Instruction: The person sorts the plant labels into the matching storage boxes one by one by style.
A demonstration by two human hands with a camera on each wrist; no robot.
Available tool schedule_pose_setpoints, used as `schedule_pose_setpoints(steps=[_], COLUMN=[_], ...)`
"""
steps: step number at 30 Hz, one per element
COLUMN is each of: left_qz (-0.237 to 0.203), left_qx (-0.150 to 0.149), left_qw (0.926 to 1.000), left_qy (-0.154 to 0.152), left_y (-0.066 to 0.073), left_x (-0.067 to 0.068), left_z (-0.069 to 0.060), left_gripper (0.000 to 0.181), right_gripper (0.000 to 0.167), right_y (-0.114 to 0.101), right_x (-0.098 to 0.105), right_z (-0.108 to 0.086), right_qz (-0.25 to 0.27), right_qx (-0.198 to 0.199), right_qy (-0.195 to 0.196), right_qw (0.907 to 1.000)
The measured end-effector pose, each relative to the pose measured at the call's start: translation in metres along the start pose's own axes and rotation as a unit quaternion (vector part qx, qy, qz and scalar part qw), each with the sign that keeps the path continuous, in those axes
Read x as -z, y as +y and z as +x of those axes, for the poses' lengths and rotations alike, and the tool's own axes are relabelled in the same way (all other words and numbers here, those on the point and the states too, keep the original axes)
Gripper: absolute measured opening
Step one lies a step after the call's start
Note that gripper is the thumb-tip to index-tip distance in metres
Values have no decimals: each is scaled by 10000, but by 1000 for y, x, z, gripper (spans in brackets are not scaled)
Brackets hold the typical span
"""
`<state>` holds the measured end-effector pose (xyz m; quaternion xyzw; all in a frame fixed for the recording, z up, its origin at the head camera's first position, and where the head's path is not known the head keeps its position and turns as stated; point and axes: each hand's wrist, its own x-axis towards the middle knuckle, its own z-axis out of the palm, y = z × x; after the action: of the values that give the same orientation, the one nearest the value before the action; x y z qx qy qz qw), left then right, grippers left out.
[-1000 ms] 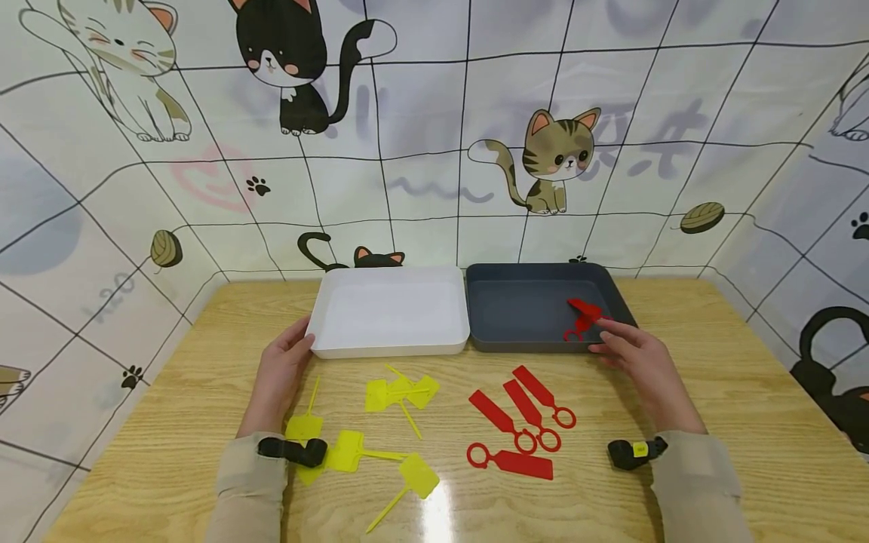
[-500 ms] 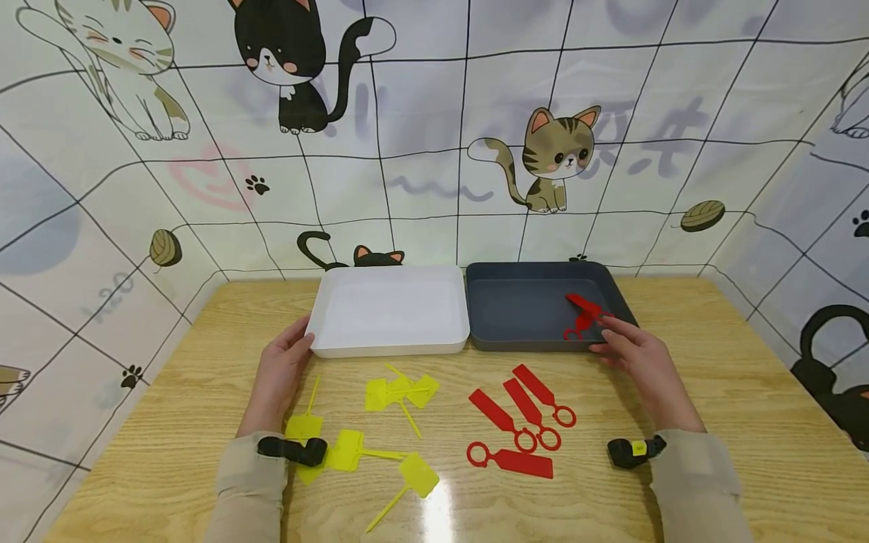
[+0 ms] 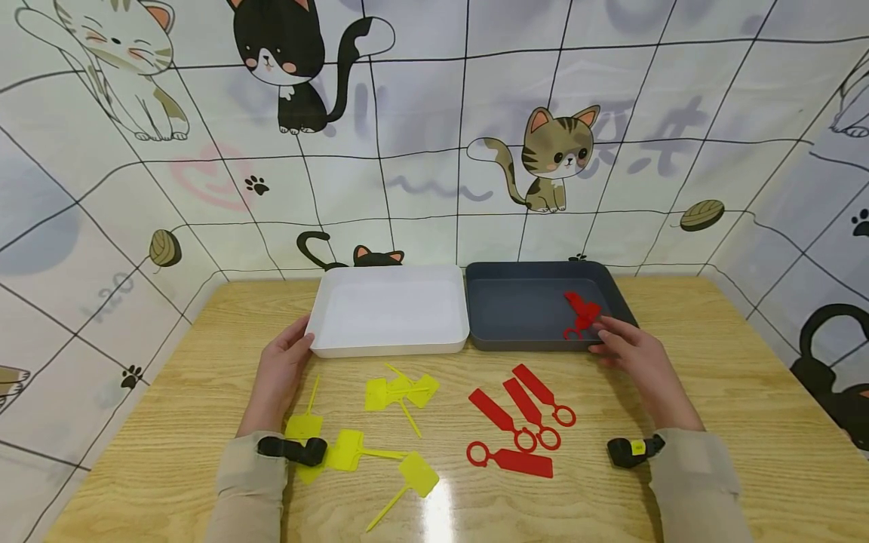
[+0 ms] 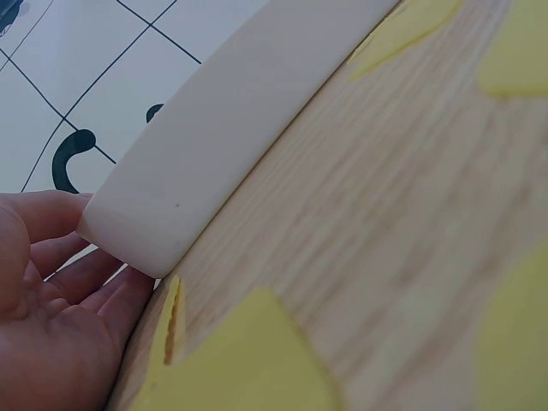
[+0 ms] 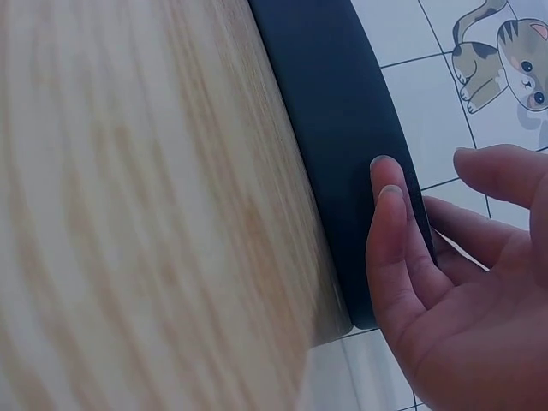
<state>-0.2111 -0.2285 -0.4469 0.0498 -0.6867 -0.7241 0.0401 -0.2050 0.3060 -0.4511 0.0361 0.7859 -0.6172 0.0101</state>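
Observation:
My left hand (image 3: 280, 369) rests against the left front corner of a white tray (image 3: 390, 350), its thumb on the corner and its other fingers along the side, loosely bent. In the left wrist view, the hand (image 4: 60, 300) touches the end of the tray (image 4: 184, 171). Overlapping red tags (image 3: 584, 311) lie in the right part of the dark tray (image 3: 523, 345). Beside them, my right hand (image 3: 645, 369) is at that tray's right front corner. The right wrist view has two fingertips of this hand (image 5: 462, 282) against the dark wall (image 5: 330, 120), with the thumb apart.
Several yellow tags with thin stems (image 3: 348, 451) lie on the wooden table (image 3: 170, 422) before the white tray. Several red tags with rings (image 3: 523, 462) are in front of the dark tray. The trays stand side by side near a cat-print cloth (image 3: 421, 188).
The red tag by my right fingertips has shifted left and settled among the others in the dark tray. My right fingers moved slightly; my left hand stayed in place.

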Motion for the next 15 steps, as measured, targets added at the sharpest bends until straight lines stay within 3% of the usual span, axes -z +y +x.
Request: schedule_pose_setpoints(steps=[6,15], left_qz=[26,58], left_qx=[17,70], left_qw=[10000,10000], left_qy=[11,19], left_y=[-1,0], left_x=[0,0], left_z=[0,0], left_gripper=[47,46], right_gripper=[68,59], right_y=[7,-23], right_x=[2,-5], right_z=[3,-14], right_qz=[-145,-435], right_qx=[36,159], right_qy=[-21,-228], right_qw=[9999,9987])
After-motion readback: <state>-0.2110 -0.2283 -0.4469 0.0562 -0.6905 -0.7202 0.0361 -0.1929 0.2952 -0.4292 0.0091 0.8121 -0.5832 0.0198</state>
